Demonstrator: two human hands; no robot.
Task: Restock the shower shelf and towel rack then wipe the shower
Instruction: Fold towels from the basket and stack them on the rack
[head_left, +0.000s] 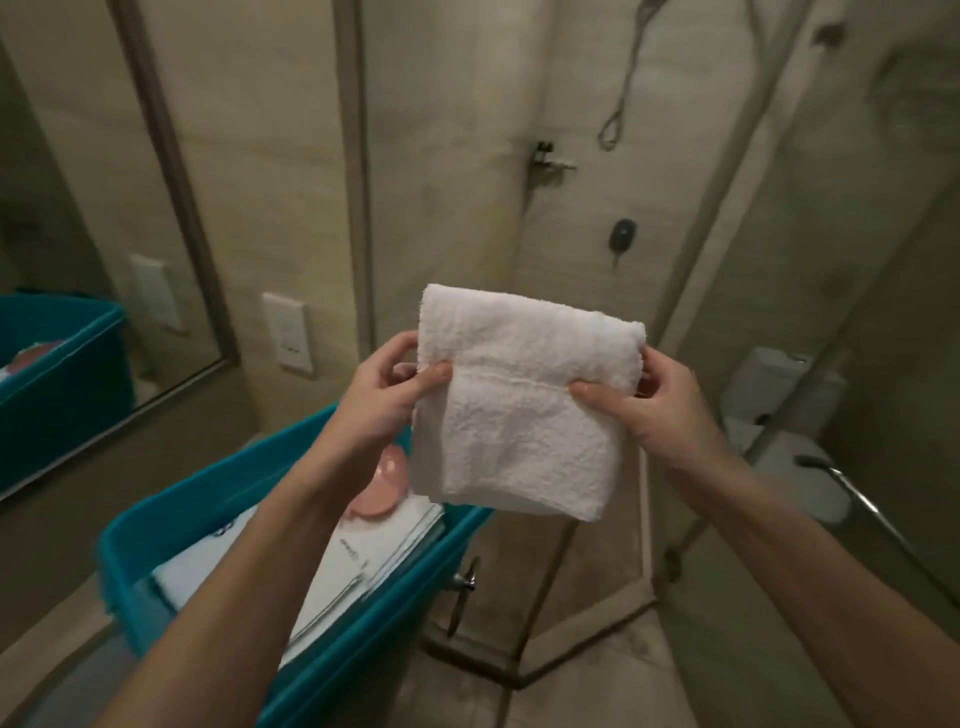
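Folded white terry towel (524, 400), nubby, rectangular, held mid-air at frame centre. Left hand (387, 392) pinches its 9 o'clock edge, right hand (641, 400) its 3 o'clock edge. Teal plastic bin (218, 512) at 7 o'clock; print on papers (343, 566) inside unreadable.

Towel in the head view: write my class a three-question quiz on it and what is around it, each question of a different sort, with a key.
1. True or false: the folded white towel is pinched by both the left hand and the right hand.
2. What sits below the left arm? A) a blue bin B) a red bucket C) a wicker basket
3. Fill in: the white fixture to the right of the towel is a ____.
Key: 1 true; 2 A; 3 toilet.
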